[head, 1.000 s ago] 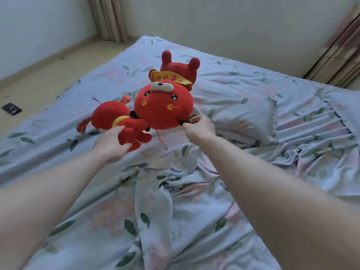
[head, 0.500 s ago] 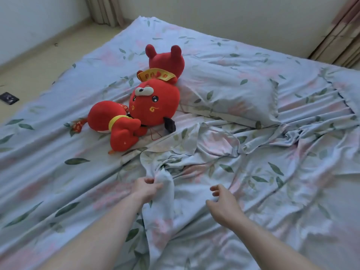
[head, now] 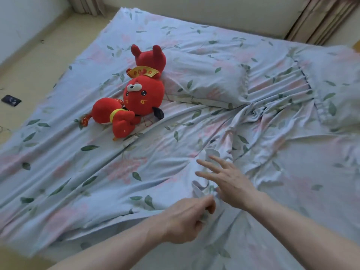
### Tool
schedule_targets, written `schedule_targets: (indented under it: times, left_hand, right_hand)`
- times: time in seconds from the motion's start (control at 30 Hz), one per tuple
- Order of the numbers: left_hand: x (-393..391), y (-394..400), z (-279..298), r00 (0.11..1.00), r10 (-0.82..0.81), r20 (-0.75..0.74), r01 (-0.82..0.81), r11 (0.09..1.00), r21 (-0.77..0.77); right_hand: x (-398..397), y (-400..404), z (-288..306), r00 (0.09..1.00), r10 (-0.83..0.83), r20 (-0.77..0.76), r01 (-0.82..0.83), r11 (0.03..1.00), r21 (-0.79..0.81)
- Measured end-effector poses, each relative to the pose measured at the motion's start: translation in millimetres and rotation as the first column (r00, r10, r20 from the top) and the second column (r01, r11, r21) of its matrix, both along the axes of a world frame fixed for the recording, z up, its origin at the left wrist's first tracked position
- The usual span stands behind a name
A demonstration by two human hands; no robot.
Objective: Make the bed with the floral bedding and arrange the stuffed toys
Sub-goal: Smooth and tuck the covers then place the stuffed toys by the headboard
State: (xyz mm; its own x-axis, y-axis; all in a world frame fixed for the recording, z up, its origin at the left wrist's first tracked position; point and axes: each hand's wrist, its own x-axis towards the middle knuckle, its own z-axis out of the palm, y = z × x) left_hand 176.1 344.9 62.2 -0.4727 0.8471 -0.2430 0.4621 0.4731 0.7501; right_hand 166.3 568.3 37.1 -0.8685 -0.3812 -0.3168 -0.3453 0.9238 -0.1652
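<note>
We are partway through. The pale blue cotton sheet printed with pink flowers and green leaves (head: pixel 120 172) covers the mattress, yet it is far from smooth: a thick knot of wrinkles runs from the centre toward 2 o'clock, and long creases fan out toward 9 o'clock.

Our left hand (head: pixel 187 219), low at 6 o'clock, has its fingers curled and pinches a ridge of the sheet. Our right hand (head: pixel 228 180), just beside it toward 1 o'clock, is spread wide with straight fingers over the cloth; whether it presses or only hovers we cannot tell.

The two round red plush toys with yellow trim (head: pixel 136 94) lie together at 11 o'clock, one behind the other. The rear one leans on the floral pillow (head: pixel 204 80) at 12 o'clock. A second pillow in the same print (head: pixel 335 84) sits at 2 o'clock. A small dark flat object (head: pixel 11 100) lies on the floor at 9 o'clock.

We judge that the toys have a provisional spot only. Left to do: pull the bunched middle flat, straighten the pillows, and then set the toys neatly.
</note>
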Motion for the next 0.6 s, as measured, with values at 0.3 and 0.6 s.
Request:
schedule_targets:
  times: [0.3,0.6]
  left_hand:
    - [79,-8,60,0.959,0.267,0.093,-0.269,0.963,0.000]
    - [185,42,166,0.970,0.190,0.149,-0.186,0.982,-0.044]
  right_hand:
    - [118,17,57,0.951,-0.231,0.206,0.265,0.952,-0.156]
    - [195,9,110,0.995,0.035,-0.099,-0.058,0.967,-0.246]
